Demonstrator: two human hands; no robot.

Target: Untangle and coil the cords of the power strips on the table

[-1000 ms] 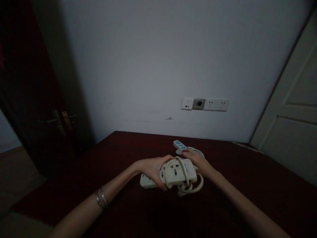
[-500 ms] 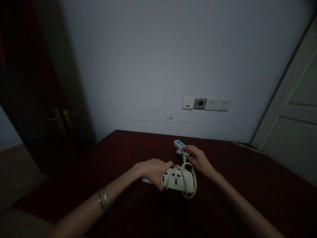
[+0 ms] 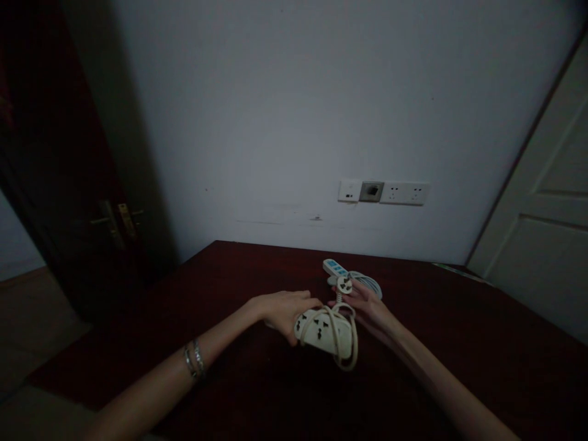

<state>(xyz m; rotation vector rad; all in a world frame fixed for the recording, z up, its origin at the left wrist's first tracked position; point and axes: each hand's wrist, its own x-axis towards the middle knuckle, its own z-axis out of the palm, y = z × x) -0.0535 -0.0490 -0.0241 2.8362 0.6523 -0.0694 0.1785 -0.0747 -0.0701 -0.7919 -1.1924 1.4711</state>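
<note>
My left hand (image 3: 283,308) is curled over the left end of a cream power strip (image 3: 319,331), which is tilted just above the dark red table (image 3: 239,361). A cream cord (image 3: 346,343) loops round the strip's right end. My right hand (image 3: 370,306) is behind the strip, fingers pinched on the cord just below its round plug (image 3: 344,284), which stands up above the fingers. A second power strip with blue switches (image 3: 334,267) and its coiled cord (image 3: 367,282) lie on the table just beyond my right hand.
A row of wall sockets (image 3: 383,192) is set in the white wall above the table's far edge. A dark door with a brass handle (image 3: 110,222) stands open at the left. A white panelled door (image 3: 542,233) is at the right.
The power strip has been tilted and turned, its sockets now facing left. My right hand drew back toward the strip with the plug, uncovering the coiled cord behind it.
</note>
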